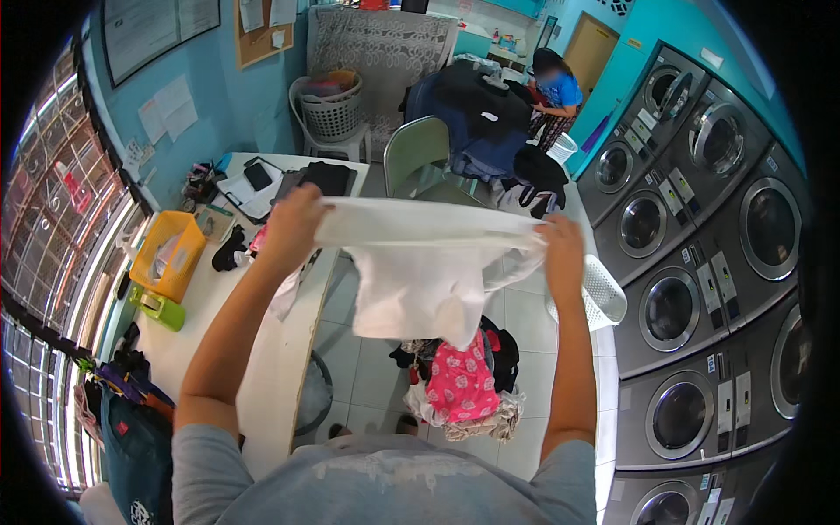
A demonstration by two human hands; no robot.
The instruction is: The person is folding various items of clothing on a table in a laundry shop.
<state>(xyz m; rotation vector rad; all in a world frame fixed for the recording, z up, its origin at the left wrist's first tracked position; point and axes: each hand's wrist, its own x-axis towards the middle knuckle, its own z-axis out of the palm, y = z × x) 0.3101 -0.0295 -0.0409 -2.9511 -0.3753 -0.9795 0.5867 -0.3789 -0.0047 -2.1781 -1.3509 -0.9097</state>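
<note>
A white garment [420, 282] is stretched wide in the air between my two hands, with its lower part hanging down. My left hand [295, 223] grips its left end above the white table. On the right, my right hand [561, 252] grips the other end. Below the garment, a pile of mixed clothes with a pink patterned cloth [462, 384] on top sits low in front of me; what bears the pile is hidden. The garment's exact type cannot be told.
The white table [262, 394] at left holds a yellow plastic basket [190, 252], a green container [157, 310] and a clipboard. Front-load machines [669, 308] line the right side, near a white basket [600, 295]. A person [558, 92] stands by a dark clothes heap [482, 105].
</note>
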